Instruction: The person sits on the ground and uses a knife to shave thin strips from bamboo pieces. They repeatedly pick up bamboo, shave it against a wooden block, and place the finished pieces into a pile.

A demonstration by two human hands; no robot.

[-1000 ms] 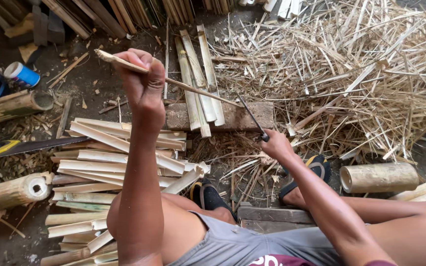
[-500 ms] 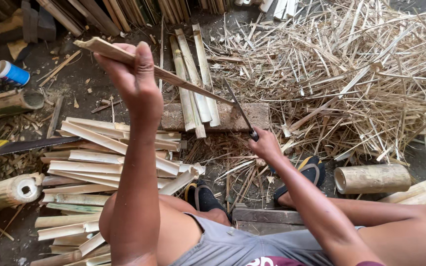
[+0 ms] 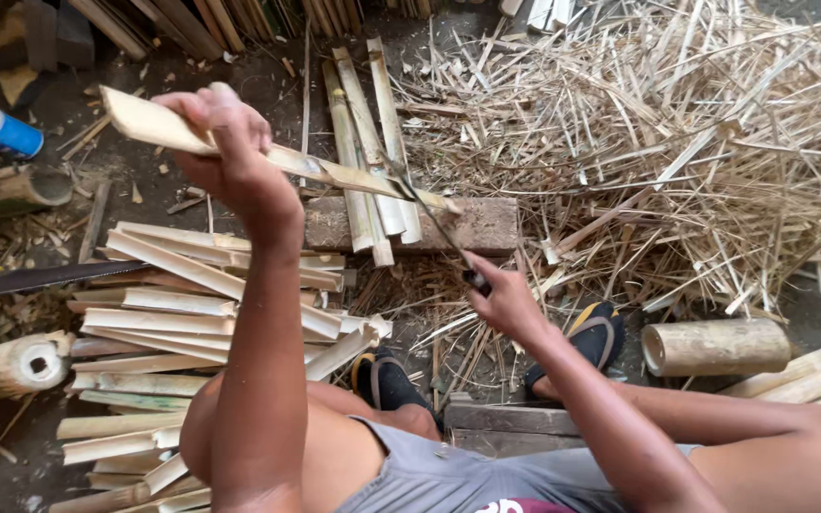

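My left hand [image 3: 225, 142] is raised and closed around a long split bamboo strip [image 3: 334, 171] that slants down to the right. My right hand [image 3: 504, 302] grips the handle of a dark knife [image 3: 434, 220], whose blade meets the strip near its far end, above a brick-like block [image 3: 486, 226]. Three bamboo slats [image 3: 372, 142] lie across that block. My knees and sandalled feet [image 3: 387, 380] show below.
A stack of split bamboo slats [image 3: 173, 313] lies at the left. Bamboo tube sections rest at left [image 3: 7, 366] and right [image 3: 715, 347]. A big heap of thin shavings [image 3: 677, 133] fills the upper right. A blue-and-white can [image 3: 2, 131] and a saw blade [image 3: 40, 277] sit at the far left.
My left hand has kept the strip raised and turned it a little. My right hand lifted the knife, and its blade now meets the strip near the far end.
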